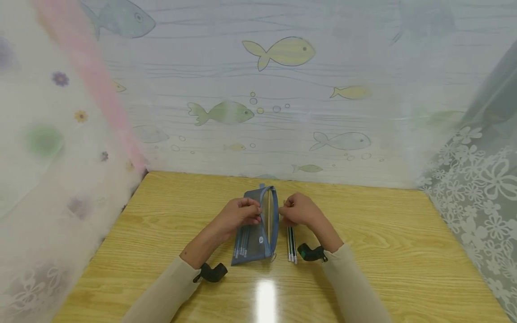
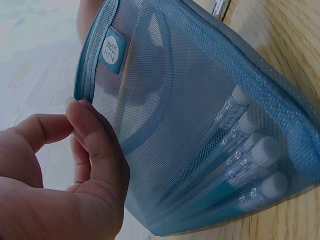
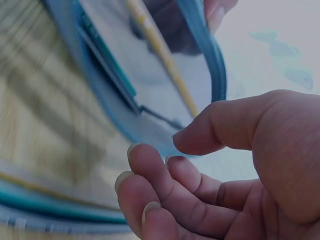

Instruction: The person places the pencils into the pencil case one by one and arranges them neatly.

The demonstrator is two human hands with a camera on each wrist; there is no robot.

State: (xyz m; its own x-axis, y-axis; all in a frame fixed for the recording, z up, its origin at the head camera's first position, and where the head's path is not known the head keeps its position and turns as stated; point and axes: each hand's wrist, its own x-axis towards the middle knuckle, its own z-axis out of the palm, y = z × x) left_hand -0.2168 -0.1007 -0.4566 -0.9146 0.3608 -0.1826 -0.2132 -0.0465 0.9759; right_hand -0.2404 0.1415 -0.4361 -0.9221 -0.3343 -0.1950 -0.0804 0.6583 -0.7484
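My left hand [image 1: 238, 213] pinches the rim of a blue mesh zipper pouch [image 1: 256, 249] between thumb and fingers. Its mouth gapes toward the right. Through the mesh in the left wrist view, several pencils [image 2: 265, 152] show white eraser ends at the bottom. A yellow pencil [image 3: 162, 52] slants inside the mouth in the right wrist view. Right beside that mouth is my right hand [image 1: 300, 210], its fingers loosely bent, with a gap between thumb and fingertips and nothing held. Under this hand lie more pencils [image 1: 291, 246] on the table, partly hidden by it.
The wood-patterned table [image 1: 383, 251] runs back to a curtain [image 1: 282, 89] printed with fish. A flowered sheet [image 1: 68, 148] hangs along the left side, and lace with white flowers [image 1: 484, 202] borders the right. A black wrist camera [image 1: 214, 272] sits at the left cuff.
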